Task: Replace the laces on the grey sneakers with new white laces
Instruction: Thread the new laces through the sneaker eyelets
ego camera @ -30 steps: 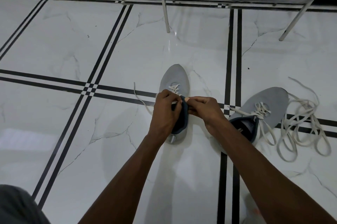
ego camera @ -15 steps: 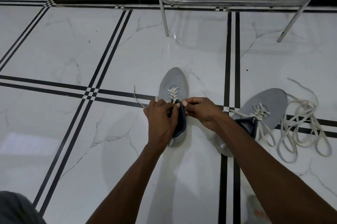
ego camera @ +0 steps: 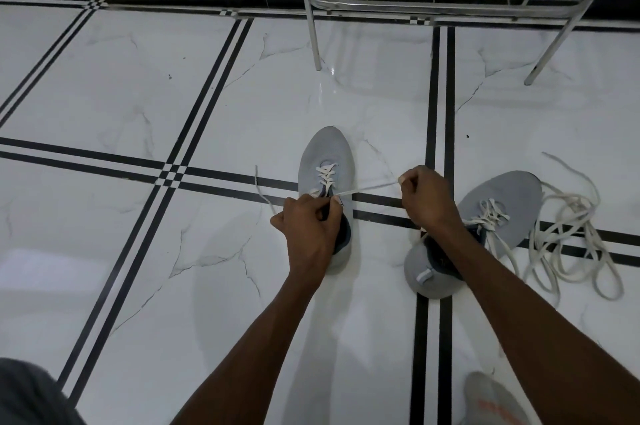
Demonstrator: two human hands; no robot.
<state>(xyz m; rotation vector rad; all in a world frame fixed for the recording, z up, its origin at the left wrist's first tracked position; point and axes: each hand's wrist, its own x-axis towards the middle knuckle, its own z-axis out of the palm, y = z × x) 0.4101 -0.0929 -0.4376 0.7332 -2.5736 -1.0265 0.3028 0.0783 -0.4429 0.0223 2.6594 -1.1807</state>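
Right hand (ego camera: 427,198) pulled rightward pinching lace (ego camera: 367,188) taut, left hand (ego camera: 308,227) still gripping sneaker (ego camera: 327,154) collar.

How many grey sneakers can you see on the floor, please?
2. One sneaker lies in the middle, with the left hand at its collar and the right hand pulling its lace. The other sneaker lies to the right, partly behind the right forearm.
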